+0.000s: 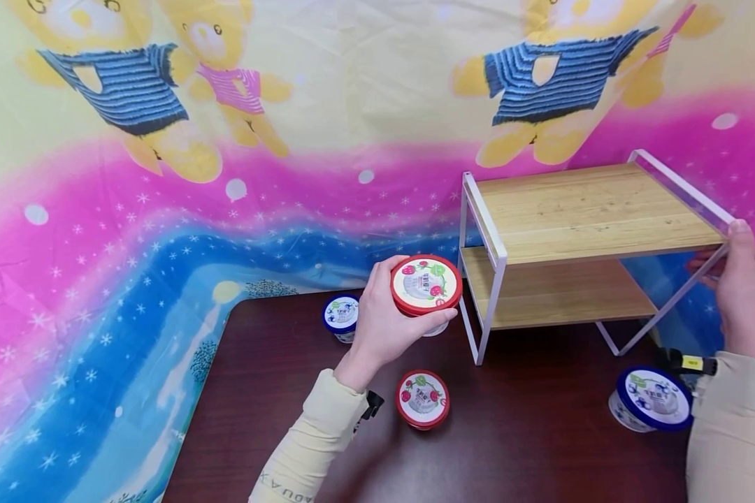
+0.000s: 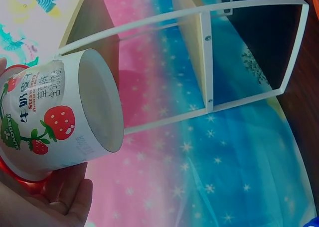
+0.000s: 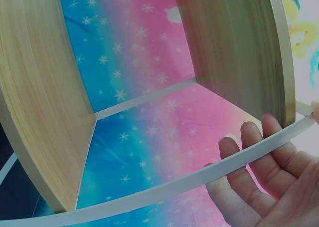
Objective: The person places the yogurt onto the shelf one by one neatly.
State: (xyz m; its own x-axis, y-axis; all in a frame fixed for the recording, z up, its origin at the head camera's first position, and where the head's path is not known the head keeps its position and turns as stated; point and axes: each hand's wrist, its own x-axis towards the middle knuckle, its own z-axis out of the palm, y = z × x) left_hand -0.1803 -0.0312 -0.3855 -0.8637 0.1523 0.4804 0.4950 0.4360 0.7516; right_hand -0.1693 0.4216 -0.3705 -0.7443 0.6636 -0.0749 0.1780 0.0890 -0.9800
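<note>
My left hand (image 1: 384, 325) holds a strawberry pudding cup (image 1: 426, 283) with a red-rimmed lid, up off the table beside the rack's left side. In the left wrist view, the white cup (image 2: 60, 114) shows printed strawberries and its pale base. At the right, my right hand (image 1: 749, 293) grips the front upright of a two-tier rack (image 1: 604, 209) with wood boards and a white metal frame. From the right wrist, the fingers (image 3: 251, 162) lie behind the white upright (image 3: 199, 177), the thumb near its upper end.
Another red-lidded cup (image 1: 423, 398) stands on the dark table (image 1: 258, 419) below my left hand. One blue-lidded cup (image 1: 342, 314) is behind that forearm, and a second blue-lidded cup (image 1: 653, 398) sits near my right sleeve. A patterned cloth (image 1: 352, 119) hangs behind.
</note>
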